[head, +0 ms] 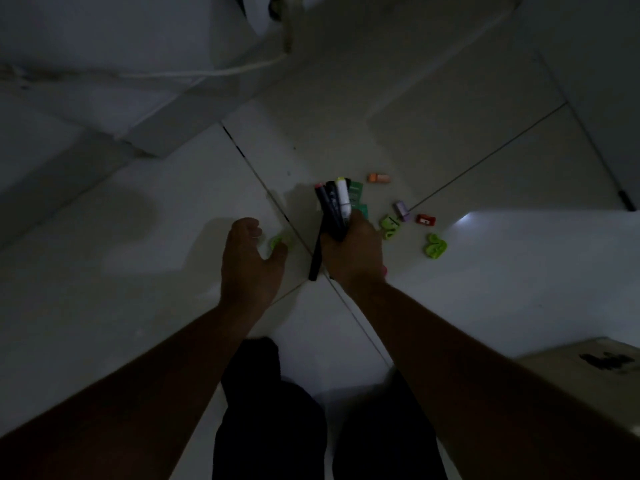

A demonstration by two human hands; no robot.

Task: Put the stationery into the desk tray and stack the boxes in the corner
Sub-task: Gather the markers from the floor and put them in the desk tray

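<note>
**Pens gripped in right hand; small items scattered on tiled floor**

Dark trouser legs (277, 410) are seen nearest the camera, w/ both bare forearms extended over the tiled floor (138, 237). A bundle of pens and markers (334, 209) is clenched in the right hand (353, 251), tips up; one black pen hangs lower than the rest. The left hand (247, 258) is held loosely open just above the floor, fingers curled, thumb touching or just over a green clip (278, 241) – contact can't be told. Beyond the right hand, green cards (358, 197), an orange eraser (378, 178), a purple piece (401, 210), a red sharpener (426, 220) and two more green clips (435, 246) are scattered. A cardboard box (588, 382) is seen lower right.
</note>
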